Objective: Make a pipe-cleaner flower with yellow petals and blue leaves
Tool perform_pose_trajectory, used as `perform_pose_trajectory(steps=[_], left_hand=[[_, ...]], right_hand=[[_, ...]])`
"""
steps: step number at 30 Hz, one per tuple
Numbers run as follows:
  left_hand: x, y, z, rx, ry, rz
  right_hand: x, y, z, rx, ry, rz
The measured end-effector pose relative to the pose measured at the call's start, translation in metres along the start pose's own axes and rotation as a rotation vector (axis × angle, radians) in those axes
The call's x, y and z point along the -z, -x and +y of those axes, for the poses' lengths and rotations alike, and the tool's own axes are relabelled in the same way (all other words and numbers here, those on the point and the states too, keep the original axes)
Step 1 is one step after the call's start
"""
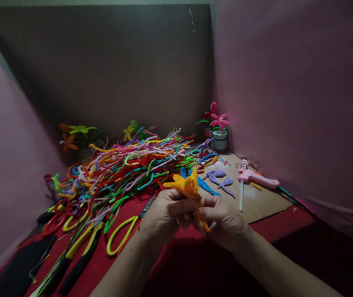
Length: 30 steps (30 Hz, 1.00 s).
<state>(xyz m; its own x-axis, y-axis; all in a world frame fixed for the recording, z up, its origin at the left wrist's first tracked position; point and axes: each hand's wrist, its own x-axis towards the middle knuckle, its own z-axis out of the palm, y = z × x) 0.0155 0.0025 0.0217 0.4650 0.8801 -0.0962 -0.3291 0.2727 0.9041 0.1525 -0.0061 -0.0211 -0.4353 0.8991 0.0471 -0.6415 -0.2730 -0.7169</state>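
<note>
Between my two hands is an orange pipe-cleaner flower (190, 185), its petals pointing up and to the left. My left hand (175, 208) pinches it at the base of the petals. Lower down, my right hand (221, 214) has its fingers closed on the twisted orange stem, whose end pokes out below. Just behind the flower lie blue pipe-cleaner petals (206, 186) and purple pipe-cleaner petals (221, 180). Yellow-handled scissors (122, 235) rest beside my left wrist, partly hidden by it.
A big heap of colourful pipe cleaners (139, 165) covers the left and middle. A pink glue gun (258, 178) lies on a cardboard sheet (266, 202). Black-and-yellow pliers (82, 255) are at front left. A small pot (219, 140) with a pink flower stands at the back.
</note>
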Motion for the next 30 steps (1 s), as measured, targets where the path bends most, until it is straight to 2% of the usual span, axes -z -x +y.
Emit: perform_pose_trajectory(steps=[5, 10, 15, 19, 23, 27, 30], left_hand=[[-0.002, 0.014, 0.002, -0.067, -0.034, 0.068], [0.006, 0.026, 0.007, -0.151, -0.043, 0.185], [0.014, 0.034, 0.016, -0.235, -0.111, 0.179], [0.016, 0.037, 0.021, -0.357, -0.205, 0.198], [0.016, 0.038, 0.019, -0.446, -0.307, 0.325], [0.011, 0.037, 0.014, -0.404, -0.153, 0.35], [0.005, 0.034, 0.01, -0.3, -0.02, 0.339]], right_hand=[[-0.004, -0.005, 0.001, -0.108, 0.02, -0.071], [-0.015, -0.015, 0.004, -0.106, 0.097, -0.151], [-0.024, -0.022, 0.005, -0.098, 0.199, -0.18], [-0.03, -0.022, -0.002, 0.01, 0.347, -0.171], [-0.038, -0.016, -0.004, 0.195, 0.524, -0.111], [-0.042, -0.01, 0.006, 0.344, 0.662, 0.015], [-0.04, -0.007, 0.012, 0.388, 0.704, 0.085]])
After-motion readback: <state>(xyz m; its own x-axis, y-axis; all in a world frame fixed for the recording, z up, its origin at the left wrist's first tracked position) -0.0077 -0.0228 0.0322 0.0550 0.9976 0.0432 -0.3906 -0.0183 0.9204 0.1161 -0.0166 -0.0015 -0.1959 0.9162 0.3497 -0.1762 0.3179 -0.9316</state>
